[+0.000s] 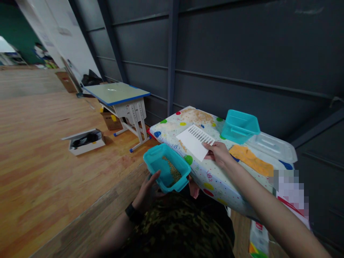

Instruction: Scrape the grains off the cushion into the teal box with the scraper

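Note:
My left hand grips the near side of a teal plastic container, holding it tilted against the table's front edge. A strip of small greenish-yellow grains or beans lies inside it. My right hand is closed on the right edge of a flat white card with a row of slots along its far end. The card is just over or on the table, where I cannot tell if it touches. Beside its left edge lie a few light brown grains, and a wider spread of them covers the table's far end.
A balloon-print cloth covers the table. At its right stand another teal container, a clear lid and an orange cloth. A school desk and an open white box are to the left. A dark panelled wall rises behind.

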A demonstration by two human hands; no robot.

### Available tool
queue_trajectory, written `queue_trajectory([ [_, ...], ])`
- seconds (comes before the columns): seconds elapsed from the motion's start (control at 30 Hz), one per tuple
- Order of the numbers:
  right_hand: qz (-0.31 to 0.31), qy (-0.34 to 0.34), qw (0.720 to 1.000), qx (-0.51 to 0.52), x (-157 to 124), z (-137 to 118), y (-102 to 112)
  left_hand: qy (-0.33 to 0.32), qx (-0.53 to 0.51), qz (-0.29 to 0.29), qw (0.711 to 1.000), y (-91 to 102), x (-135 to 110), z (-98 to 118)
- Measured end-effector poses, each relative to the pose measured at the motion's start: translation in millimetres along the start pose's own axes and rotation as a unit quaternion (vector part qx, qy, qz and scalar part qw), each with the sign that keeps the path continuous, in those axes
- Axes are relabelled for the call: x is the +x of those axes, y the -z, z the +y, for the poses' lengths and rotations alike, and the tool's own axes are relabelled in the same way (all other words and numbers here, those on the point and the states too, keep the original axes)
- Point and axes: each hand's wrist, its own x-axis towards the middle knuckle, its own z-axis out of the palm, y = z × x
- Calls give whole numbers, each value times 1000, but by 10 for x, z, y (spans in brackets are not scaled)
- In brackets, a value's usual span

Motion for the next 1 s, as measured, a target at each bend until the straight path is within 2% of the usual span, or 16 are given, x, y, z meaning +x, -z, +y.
queue_trajectory([
  [0.13, -46, -25, 999, 0, -51, -22, -62, -6, -18, 8, 1000, -24, -20, 11],
  [0.33, -87, -43, 995, -18, -173, 42, -74, -8, -13, -9, 1000, -38, -26, 30],
  [0.53, -128, -27, 989, -62, -265, 49, -34, -3, 6, 5, 1000, 10, 22, 18],
  [0.77, -72, 57, 995, -47, -192, -120, 103, -8, 33, -1, 999, -18, -23, 84],
  [1.0, -60, 71, 994, -60, -129, -158, 217, -11, 26, 0, 1000, -26, -39, 74],
])
